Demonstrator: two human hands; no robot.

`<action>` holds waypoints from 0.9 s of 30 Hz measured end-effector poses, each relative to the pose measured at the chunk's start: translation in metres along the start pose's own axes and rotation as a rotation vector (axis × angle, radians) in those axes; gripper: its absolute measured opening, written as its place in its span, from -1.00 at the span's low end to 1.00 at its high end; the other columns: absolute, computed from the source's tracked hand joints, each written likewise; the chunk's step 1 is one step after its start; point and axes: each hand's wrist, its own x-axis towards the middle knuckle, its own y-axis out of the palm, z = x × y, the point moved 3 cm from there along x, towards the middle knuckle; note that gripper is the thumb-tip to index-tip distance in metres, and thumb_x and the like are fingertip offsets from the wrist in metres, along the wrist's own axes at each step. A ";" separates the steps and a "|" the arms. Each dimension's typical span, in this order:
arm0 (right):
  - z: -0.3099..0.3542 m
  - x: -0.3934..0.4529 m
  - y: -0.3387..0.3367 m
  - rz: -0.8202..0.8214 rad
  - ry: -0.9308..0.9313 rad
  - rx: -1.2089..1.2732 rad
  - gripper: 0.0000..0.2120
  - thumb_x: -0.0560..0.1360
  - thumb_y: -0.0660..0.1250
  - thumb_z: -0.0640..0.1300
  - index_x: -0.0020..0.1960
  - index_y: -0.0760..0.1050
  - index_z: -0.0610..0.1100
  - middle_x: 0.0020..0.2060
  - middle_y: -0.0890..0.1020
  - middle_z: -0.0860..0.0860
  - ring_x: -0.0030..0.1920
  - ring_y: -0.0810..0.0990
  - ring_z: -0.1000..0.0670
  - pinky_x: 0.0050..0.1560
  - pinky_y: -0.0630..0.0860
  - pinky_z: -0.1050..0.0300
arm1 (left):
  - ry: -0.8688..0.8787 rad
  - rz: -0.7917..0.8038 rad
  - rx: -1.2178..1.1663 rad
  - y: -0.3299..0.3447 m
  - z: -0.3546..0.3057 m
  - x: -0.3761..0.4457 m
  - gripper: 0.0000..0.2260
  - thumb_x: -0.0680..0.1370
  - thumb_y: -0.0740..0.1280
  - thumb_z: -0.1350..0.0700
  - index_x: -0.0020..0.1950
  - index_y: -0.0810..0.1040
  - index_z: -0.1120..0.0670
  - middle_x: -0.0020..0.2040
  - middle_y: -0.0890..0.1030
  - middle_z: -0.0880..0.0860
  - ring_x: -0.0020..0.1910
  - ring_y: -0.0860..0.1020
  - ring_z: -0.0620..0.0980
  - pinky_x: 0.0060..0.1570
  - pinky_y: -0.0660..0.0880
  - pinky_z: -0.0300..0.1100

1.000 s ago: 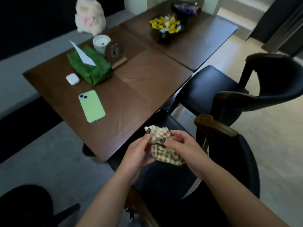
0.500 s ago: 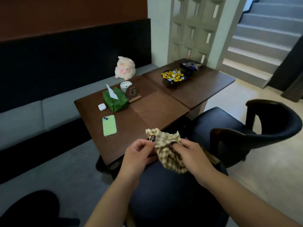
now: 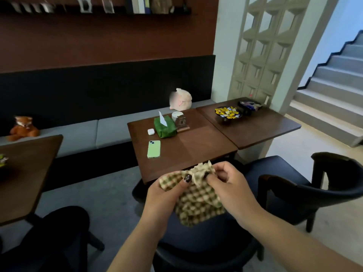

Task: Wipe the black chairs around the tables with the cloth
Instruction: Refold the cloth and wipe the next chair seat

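Checked cloth (image 3: 196, 197) held bunched between both hands, in air above seat of nearest black chair (image 3: 206, 252), just short of centre table (image 3: 188, 150) near edge. Left hand (image 3: 167, 195): thumb and curled fingers grasping cloth's left side. Right hand (image 3: 227, 185): fingers curled, pinching cloth's upper right edge. Second black chair (image 3: 306, 185) right of nearest chair, tucked beside table. On centre table: green phone (image 3: 154, 149), green tissue box (image 3: 164, 127), white earbud case (image 3: 150, 131).
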 end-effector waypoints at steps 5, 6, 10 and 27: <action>-0.005 -0.044 0.023 -0.057 0.065 -0.004 -0.97 0.53 0.33 -0.04 -0.08 0.50 0.02 -0.23 0.66 0.01 -0.22 0.62 0.11 -0.15 0.54 0.14 | 0.091 0.011 0.094 -0.028 -0.005 -0.054 -0.62 0.20 0.59 -0.15 -0.04 0.67 -0.11 -0.01 0.71 -0.01 0.02 0.67 -0.01 0.00 0.60 -0.05; -0.004 -0.055 0.029 -0.041 0.062 -0.016 -0.96 0.53 0.33 -0.05 -0.09 0.51 0.01 -0.25 0.66 0.02 -0.24 0.62 0.13 -0.17 0.53 0.16 | 0.101 0.031 0.115 -0.035 -0.005 -0.067 -0.64 0.21 0.59 -0.13 -0.04 0.65 -0.13 -0.01 0.71 -0.02 0.01 0.67 -0.02 -0.03 0.61 -0.08; 0.003 -0.109 0.055 0.047 0.063 -0.063 -0.90 0.53 0.33 -0.05 -0.13 0.57 -0.03 -0.27 0.67 0.06 -0.26 0.62 0.17 -0.27 0.53 0.30 | 0.069 0.137 0.201 -0.074 0.002 -0.123 -0.70 0.27 0.58 0.00 -0.03 0.66 -0.09 -0.02 0.71 0.00 -0.01 0.68 -0.04 -0.07 0.61 -0.15; 0.023 -0.265 0.152 0.226 0.501 0.408 -0.88 0.55 0.31 -0.19 0.03 0.60 -0.16 -0.06 0.70 -0.12 -0.05 0.68 -0.13 -0.14 0.60 0.01 | -0.025 -0.253 -0.279 -0.213 0.020 -0.322 -0.69 0.43 0.40 0.02 0.13 0.60 0.10 0.02 0.68 0.06 -0.07 0.67 -0.02 -0.12 0.55 -0.11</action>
